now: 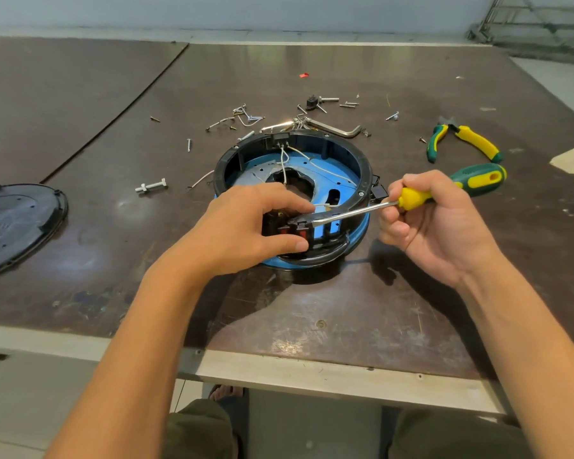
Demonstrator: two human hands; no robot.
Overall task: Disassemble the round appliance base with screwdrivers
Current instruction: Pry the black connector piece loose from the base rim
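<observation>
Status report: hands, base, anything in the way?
Left hand grips black-and-red switch block in round black-and-blue appliance base. Right hand holds yellow-and-green screwdriver, tip at block. White wires cross nearby.

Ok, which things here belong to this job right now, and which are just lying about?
In use: round base, screwdriver in right hand, black-and-red part held by left hand.
Lying about: pliers, hex key, loose screws, bolt, black cover.
</observation>
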